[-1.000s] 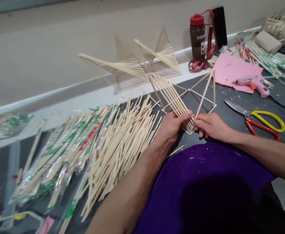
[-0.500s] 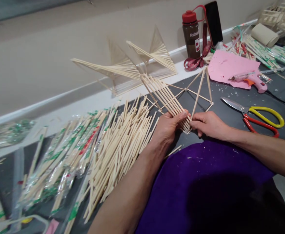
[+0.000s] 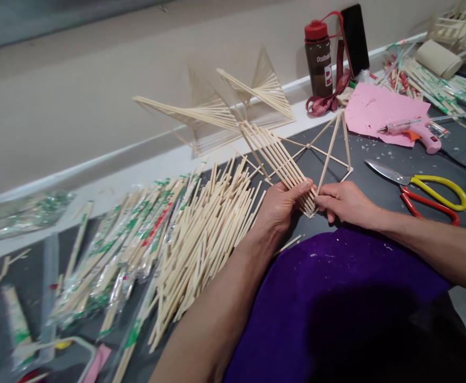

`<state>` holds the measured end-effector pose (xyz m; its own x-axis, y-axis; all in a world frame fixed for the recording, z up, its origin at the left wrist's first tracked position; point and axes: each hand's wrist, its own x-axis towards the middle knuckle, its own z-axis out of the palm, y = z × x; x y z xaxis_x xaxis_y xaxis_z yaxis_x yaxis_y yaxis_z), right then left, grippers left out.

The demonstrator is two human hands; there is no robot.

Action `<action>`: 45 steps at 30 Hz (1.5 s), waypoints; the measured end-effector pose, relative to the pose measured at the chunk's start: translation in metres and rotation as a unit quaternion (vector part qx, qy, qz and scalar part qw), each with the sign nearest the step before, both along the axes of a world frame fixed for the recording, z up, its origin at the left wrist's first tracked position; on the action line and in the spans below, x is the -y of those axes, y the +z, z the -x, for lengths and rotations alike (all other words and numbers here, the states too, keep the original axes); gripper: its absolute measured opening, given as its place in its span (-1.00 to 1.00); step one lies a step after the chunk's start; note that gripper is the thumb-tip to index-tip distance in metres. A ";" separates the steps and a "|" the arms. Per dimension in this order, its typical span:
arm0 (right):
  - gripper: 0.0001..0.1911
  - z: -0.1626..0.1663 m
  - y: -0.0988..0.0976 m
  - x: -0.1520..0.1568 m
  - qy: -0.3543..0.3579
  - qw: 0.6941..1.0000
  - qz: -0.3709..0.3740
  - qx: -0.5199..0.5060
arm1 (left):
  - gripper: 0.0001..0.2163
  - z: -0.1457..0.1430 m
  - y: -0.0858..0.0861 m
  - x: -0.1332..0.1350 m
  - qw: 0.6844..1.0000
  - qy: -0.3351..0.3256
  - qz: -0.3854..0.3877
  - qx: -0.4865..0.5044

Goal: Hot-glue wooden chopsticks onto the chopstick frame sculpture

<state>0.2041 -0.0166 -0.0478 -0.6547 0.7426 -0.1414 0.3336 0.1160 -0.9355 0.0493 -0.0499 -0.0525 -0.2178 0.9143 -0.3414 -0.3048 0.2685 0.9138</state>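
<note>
A frame of thin wooden chopsticks (image 3: pixel 283 157) stands on the dark table in front of me, one side covered by a slanting row of sticks. My left hand (image 3: pixel 283 205) is closed around the lower end of that row, its thumb lying across the sticks. Close beside it, my right hand (image 3: pixel 342 202) pinches the frame near its lower corner; the exact piece between the fingers is partly hidden. Bare triangular parts of the frame rise behind my right hand. To the left lies a big heap of loose chopsticks (image 3: pixel 205 234).
Plastic-wrapped chopsticks (image 3: pixel 121 239) lie further left. On the right are scissors (image 3: pixel 412 186) with yellow and red handles, and a pink glue gun (image 3: pixel 416 130) on pink paper (image 3: pixel 380 109). By the wall stand a finished-looking stick model (image 3: pixel 201 117), a bottle (image 3: pixel 318 61) and a phone (image 3: pixel 355 40).
The whole view has shifted slightly, so everything appears a little further right. Both hands keep nearly the same hold on the stick frame.
</note>
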 end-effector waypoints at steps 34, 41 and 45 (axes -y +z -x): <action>-0.74 -0.008 -0.011 -0.002 -0.006 1.000 -0.020 0.022 | -0.88 -0.001 -0.002 -0.001 0.999 -0.037 -0.021 0.033; -0.81 -0.008 -0.005 -0.001 0.002 0.999 -0.024 0.037 | -0.85 0.001 0.002 -0.002 0.999 -0.044 -0.011 0.027; -0.83 -0.008 -0.001 0.001 -0.009 0.999 -0.026 0.044 | -0.83 0.002 0.002 -0.003 0.999 -0.042 -0.004 0.014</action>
